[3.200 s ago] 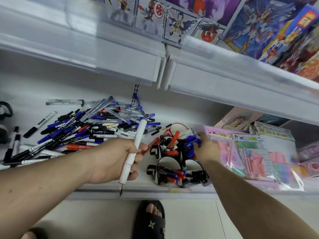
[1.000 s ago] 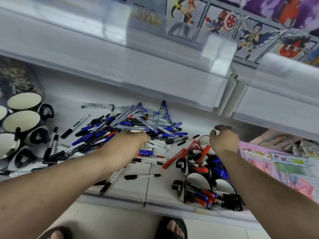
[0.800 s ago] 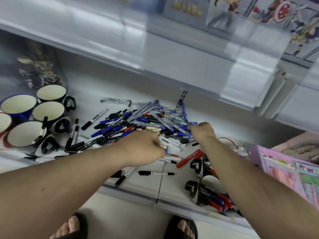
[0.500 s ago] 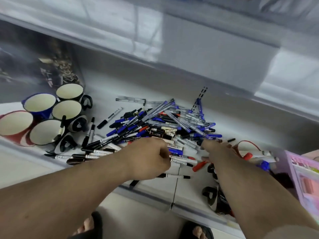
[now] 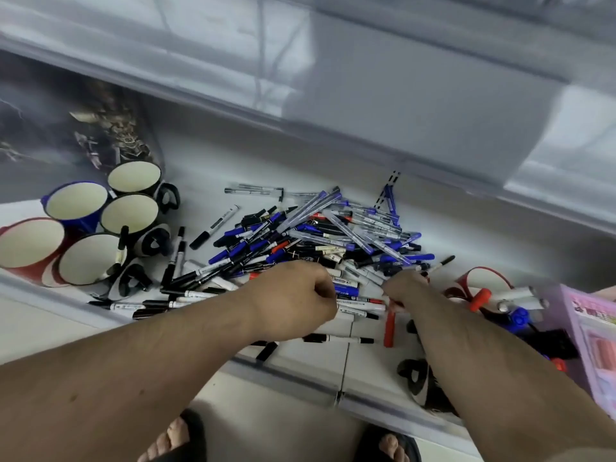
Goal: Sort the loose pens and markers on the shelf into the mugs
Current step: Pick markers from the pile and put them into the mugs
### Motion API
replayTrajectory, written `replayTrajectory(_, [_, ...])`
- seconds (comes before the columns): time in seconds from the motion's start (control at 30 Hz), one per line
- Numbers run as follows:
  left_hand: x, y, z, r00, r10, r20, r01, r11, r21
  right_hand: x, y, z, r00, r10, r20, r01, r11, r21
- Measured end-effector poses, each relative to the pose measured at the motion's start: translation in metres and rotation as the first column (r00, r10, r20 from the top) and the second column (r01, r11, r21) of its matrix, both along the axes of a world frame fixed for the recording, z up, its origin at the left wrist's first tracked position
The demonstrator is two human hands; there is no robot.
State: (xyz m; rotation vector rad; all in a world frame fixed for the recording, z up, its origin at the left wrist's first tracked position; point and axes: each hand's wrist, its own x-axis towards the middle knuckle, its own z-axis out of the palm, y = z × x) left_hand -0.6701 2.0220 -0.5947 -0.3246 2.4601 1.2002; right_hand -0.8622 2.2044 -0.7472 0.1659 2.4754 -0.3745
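Your pile of pens (image 5: pixel 320 241) fills the middle of the shelf (image 5: pixel 300 368), spilling almost to its front lip. Mugs (image 5: pixel 130 215) crowd the left end. Your left hand (image 5: pixel 296 298) is fisted at the pile's near edge; what it grips is hidden. Your right hand (image 5: pixel 405 290) pinches a red marker (image 5: pixel 389 325).

Left hand (image 5: pixel 296 296) lies knuckles-up, fingers curled, at the near edge of the pen pile (image 5: pixel 320 241); contents not visible. Right hand (image 5: pixel 405 290) reaches into the pile beside it. Five mugs (image 5: pixel 130 215) stand at left on the shelf (image 5: pixel 366 368).
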Motion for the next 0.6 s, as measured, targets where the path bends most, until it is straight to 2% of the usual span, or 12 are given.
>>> replayTrajectory(0.1, [0.001,-0.003,-0.003,0.999,0.026,0.029,-0.025,1.0,-0.007,-0.003,0.0,0.017,0.987,-0.156,-0.026,0.155,0.986,-0.062])
replayTrajectory(0.17, [0.002,-0.005,-0.007,0.998,0.04,0.052,-0.04,0.999,0.0,0.0,-0.006,0.036,0.956,-0.29,-0.045,0.273,0.933,-0.234])
replayTrajectory(0.23, [0.003,-0.005,-0.01,0.997,0.045,0.066,-0.045,0.999,0.0,0.012,-0.013,0.058,0.934,-0.356,0.043,0.343,0.852,-0.397])
replayTrajectory(0.43, [0.002,0.005,-0.009,0.994,0.056,0.09,-0.052,0.998,-0.046,0.081,-0.042,0.125,0.908,-0.247,0.339,0.409,0.698,-0.588])
replayTrajectory(0.47, [0.003,0.006,-0.01,0.993,0.067,0.102,-0.066,0.998,-0.019,0.092,-0.047,0.133,0.901,-0.206,0.382,0.414,0.673,-0.614])
replayTrajectory(0.53, [0.002,0.007,-0.019,0.985,0.121,0.121,-0.138,0.98,0.145,0.114,-0.057,0.143,0.897,-0.165,0.411,0.422,0.597,-0.682])
replayTrajectory(0.57, [0.001,0.006,-0.022,0.967,0.197,0.16,-0.231,0.943,0.239,0.124,-0.062,0.144,0.918,-0.173,0.356,0.388,0.571,-0.723])
replayTrajectory(0.6, [0.001,0.003,-0.025,0.931,0.295,0.214,-0.352,0.882,0.313,0.132,-0.065,0.143,0.957,-0.188,0.221,0.29,0.584,-0.758])
